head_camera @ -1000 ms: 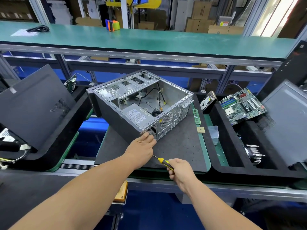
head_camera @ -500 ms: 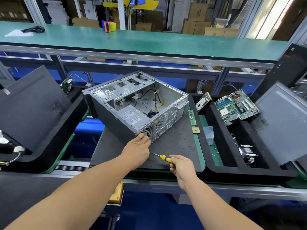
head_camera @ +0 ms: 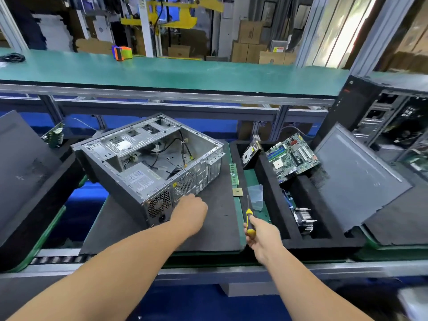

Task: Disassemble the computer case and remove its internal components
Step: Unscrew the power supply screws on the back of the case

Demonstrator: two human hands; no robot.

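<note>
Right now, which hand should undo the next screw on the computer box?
Probably the right hand: it grips the screwdriver. The left hand rests at the computer case back panel, well placed to steady it.

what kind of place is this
Probably a computer teardown line in a factory: an opened computer case on a conveyor pallet, a pulled motherboard in a foam tray, stacked cardboard boxes behind.

Bare black foam mat (head_camera: 215, 230) lies open toward 6 o'clock of the computer case (head_camera: 150, 167). At 3 o'clock, a RAM stick (head_camera: 234, 173) and CPU chip (head_camera: 237, 192) line the mat's edge; beyond them the foam tray's wall (head_camera: 268, 188) blocks passage. The case's top is open.
</note>
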